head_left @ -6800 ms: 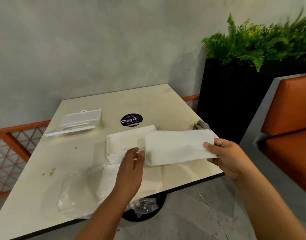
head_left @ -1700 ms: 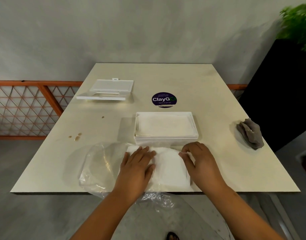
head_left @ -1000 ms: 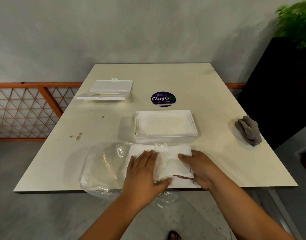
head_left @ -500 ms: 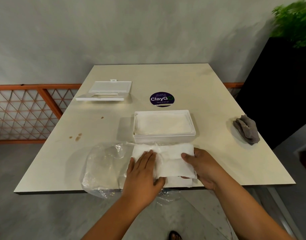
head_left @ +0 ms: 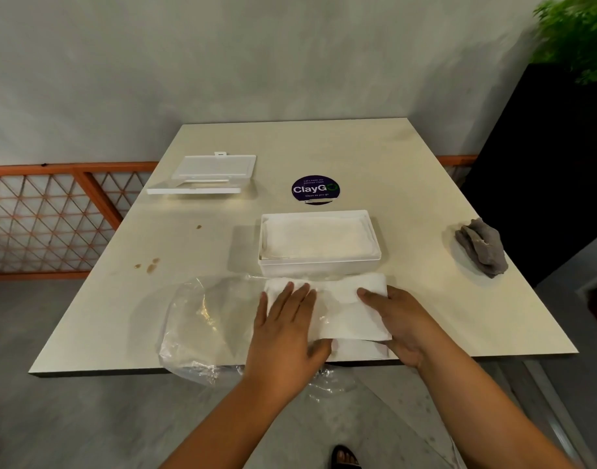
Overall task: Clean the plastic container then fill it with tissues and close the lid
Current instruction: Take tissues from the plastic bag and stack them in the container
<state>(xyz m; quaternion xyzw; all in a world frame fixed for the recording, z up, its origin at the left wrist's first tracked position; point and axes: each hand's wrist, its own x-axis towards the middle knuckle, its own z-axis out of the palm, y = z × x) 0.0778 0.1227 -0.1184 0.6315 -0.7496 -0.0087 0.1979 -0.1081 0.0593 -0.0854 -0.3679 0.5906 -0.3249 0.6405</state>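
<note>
Beige table point(head_left: 408, 184) against grey wall. Open white plastic container point(head_left: 319, 264) at table centre, tissues point(head_left: 315, 236) already inside. Lid point(head_left: 207, 174) apart, far left. Folded tissue stack point(head_left: 344, 309) just in front of container, atop clear plastic bag point(head_left: 202, 319). My left hand point(head_left: 285, 333) flat on stack, fingers spread; my right hand point(head_left: 402, 319) grips stack's right end, thumb on top. Grey cloth point(head_left: 481, 247) near right edge.

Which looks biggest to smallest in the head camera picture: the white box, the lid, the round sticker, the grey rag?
1. White box
2. Lid, though farther away, so it may really match the box
3. Grey rag
4. Round sticker, close to the rag in size
</note>
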